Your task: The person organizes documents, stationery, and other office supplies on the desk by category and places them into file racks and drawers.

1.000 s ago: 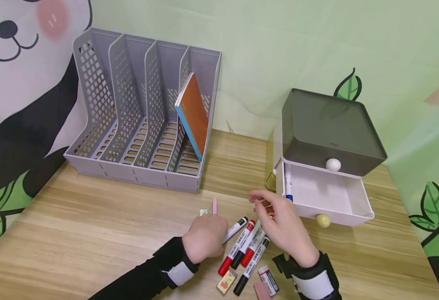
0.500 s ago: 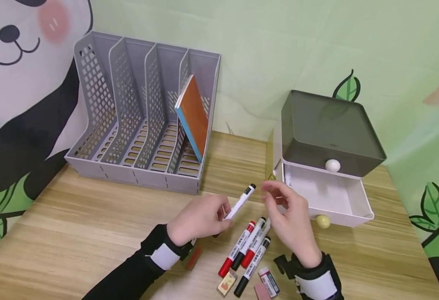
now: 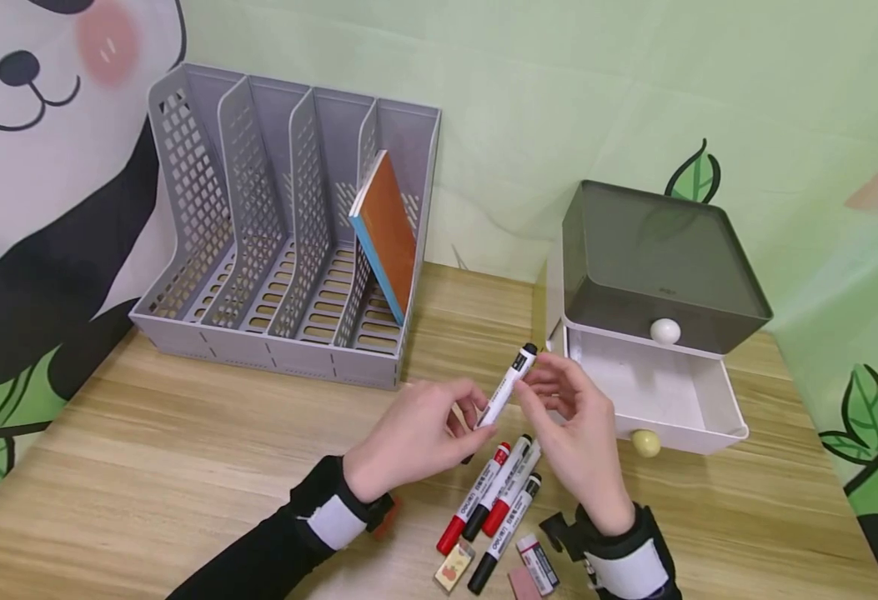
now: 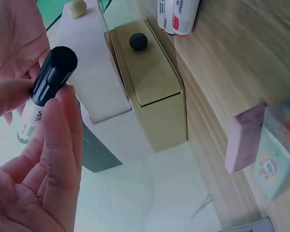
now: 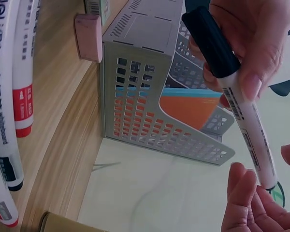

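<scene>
A whiteboard marker point(image 3: 509, 387) with a white barrel and black cap is pinched by my left hand point(image 3: 416, 437), tilted above the table. In the left wrist view, thumb and fingers close around the black cap point(image 4: 55, 72). My right hand point(image 3: 577, 437) is beside the marker's far end. Its fingertips point(image 5: 249, 183) are at that end in the right wrist view, thumb apart; contact is hard to tell. Below lie several whiteboard markers point(image 3: 494, 492) with red or black caps. Behind my right hand, the white drawer point(image 3: 649, 375) stands pulled out, its left part partly hidden.
A grey file rack point(image 3: 273, 354) at the back left holds an orange and blue book point(image 3: 389, 233). The drawer unit point(image 3: 664, 250) stands at right. Near the front lie a yellow eraser point(image 3: 454, 567), a white-and-black eraser point(image 3: 537, 564) and a pink eraser point(image 3: 524, 583).
My left hand has lifted the black-capped marker off the table and brought it up and right, close to my right hand. My right hand has shifted slightly right.
</scene>
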`<state>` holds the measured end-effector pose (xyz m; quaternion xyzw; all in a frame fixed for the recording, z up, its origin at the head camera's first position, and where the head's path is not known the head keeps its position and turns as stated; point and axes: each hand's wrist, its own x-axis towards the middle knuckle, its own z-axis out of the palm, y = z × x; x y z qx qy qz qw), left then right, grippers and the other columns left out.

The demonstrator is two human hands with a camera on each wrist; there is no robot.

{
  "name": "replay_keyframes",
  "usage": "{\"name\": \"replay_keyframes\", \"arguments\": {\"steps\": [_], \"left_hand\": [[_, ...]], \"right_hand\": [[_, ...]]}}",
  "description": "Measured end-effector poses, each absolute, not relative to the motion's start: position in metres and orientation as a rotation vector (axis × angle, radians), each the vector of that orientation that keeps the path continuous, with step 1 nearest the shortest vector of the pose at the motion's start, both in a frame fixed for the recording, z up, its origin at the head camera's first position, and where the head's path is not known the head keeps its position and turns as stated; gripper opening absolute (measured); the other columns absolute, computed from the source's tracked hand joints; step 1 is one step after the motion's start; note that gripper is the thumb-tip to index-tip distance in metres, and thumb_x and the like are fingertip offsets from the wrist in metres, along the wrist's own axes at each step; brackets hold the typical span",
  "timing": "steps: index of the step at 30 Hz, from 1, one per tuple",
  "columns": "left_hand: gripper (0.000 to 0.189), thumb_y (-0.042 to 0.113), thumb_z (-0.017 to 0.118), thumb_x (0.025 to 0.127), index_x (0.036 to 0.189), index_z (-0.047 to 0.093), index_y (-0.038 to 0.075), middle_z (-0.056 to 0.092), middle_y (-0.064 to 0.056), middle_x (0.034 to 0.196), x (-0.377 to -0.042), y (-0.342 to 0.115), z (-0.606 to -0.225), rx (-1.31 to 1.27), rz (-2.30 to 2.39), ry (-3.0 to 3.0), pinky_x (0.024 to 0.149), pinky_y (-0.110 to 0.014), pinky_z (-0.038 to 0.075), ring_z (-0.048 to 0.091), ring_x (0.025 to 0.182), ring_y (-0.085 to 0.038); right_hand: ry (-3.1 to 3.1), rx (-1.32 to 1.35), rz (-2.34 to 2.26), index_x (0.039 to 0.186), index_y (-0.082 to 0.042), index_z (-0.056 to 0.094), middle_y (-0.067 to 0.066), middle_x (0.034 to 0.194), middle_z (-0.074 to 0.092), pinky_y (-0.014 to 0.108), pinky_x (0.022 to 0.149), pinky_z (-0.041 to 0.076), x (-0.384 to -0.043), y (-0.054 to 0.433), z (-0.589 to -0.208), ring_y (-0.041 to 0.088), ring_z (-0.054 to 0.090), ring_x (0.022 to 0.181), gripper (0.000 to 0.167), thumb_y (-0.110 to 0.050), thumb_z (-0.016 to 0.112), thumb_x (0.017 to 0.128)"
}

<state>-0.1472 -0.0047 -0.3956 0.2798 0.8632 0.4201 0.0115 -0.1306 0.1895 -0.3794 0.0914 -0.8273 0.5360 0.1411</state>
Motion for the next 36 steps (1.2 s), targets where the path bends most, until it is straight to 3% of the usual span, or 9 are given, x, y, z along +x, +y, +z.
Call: {"name": "replay_keyframes", "arguments": {"steps": [8, 17, 24, 36], "left_hand": [[0.014, 0.023, 0.075, 0.089, 0.097, 0.069, 0.013, 0.07, 0.005, 0.079, -0.142, -0.001, -0.395, 0.943, 1.274, 2.741, 0.059, -0.013, 0.05, 0.063, 0.066, -0.003], [0.022, 0.019, 0.075, 0.09, 0.109, 0.069, 0.009, 0.074, -0.003, 0.092, -0.148, -0.005, -0.396, 0.938, 1.431, 2.429, 0.068, -0.015, 0.057, 0.067, 0.072, -0.003], [0.025, 0.01, 0.071, 0.091, 0.115, 0.07, 0.002, 0.075, -0.01, 0.097, -0.154, -0.01, -0.396, 0.956, 1.443, 2.239, 0.074, -0.017, 0.059, 0.07, 0.077, -0.002], [0.019, 0.016, 0.072, 0.092, 0.109, 0.074, 0.006, 0.076, -0.005, 0.095, -0.15, -0.002, -0.396, 0.929, 1.463, 2.334, 0.071, -0.018, 0.057, 0.067, 0.077, -0.003]], "right_hand": [[-2.291, 0.282, 1.588, 0.119, 0.007, 0.062, 0.015, 0.092, 0.071, 0.015, 0.072, 0.058, -0.129, 0.187, -0.381, -0.001, 0.065, 0.079, 0.035, 0.007, 0.072, 0.086], [-2.129, 0.309, 1.71, 0.114, 0.015, 0.059, -0.014, 0.09, 0.067, 0.014, 0.072, 0.058, -0.129, 0.19, -0.376, 0.0, 0.066, 0.078, 0.03, 0.015, 0.067, 0.085], [-2.052, 0.303, 1.755, 0.115, 0.018, 0.056, -0.013, 0.09, 0.069, 0.014, 0.072, 0.058, -0.13, 0.194, -0.373, 0.0, 0.066, 0.077, 0.03, 0.017, 0.064, 0.086], [-2.177, 0.236, 1.748, 0.12, 0.012, 0.057, -0.012, 0.092, 0.068, 0.016, 0.073, 0.059, -0.129, 0.191, -0.372, 0.003, 0.067, 0.081, 0.034, 0.013, 0.067, 0.087]]}}
